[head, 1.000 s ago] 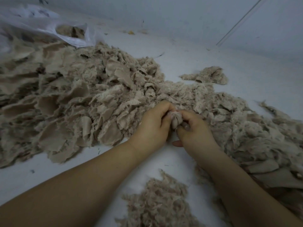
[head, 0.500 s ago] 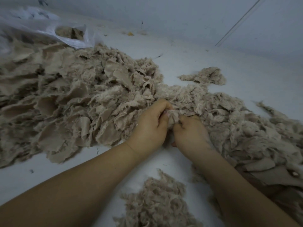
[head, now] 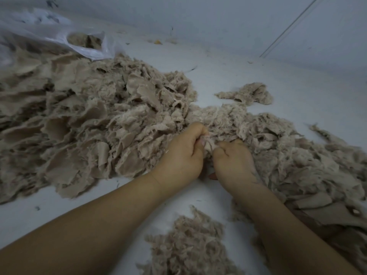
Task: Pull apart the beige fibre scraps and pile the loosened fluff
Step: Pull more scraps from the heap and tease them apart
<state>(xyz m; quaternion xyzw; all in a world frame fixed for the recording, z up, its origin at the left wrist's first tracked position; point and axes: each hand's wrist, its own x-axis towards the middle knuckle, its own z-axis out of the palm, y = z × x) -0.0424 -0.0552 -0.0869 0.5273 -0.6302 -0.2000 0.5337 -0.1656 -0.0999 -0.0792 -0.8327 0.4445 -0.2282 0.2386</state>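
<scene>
Between the two fists, at the near edge of the big heap of beige fibre scraps (head: 95, 124), a small beige fibre tuft (head: 207, 144) is caught from both sides. Left hand (head: 181, 155) curls its fingers tightly round the tuft's left end; right hand (head: 233, 161) is likewise closed on the right end, knuckles almost touching the left's. A pile of loosened fluff (head: 190, 247) lies nearer, between the forearms. White floor (head: 278, 80) shows beyond; a plastic bag (head: 59, 36) sits far left.
</scene>
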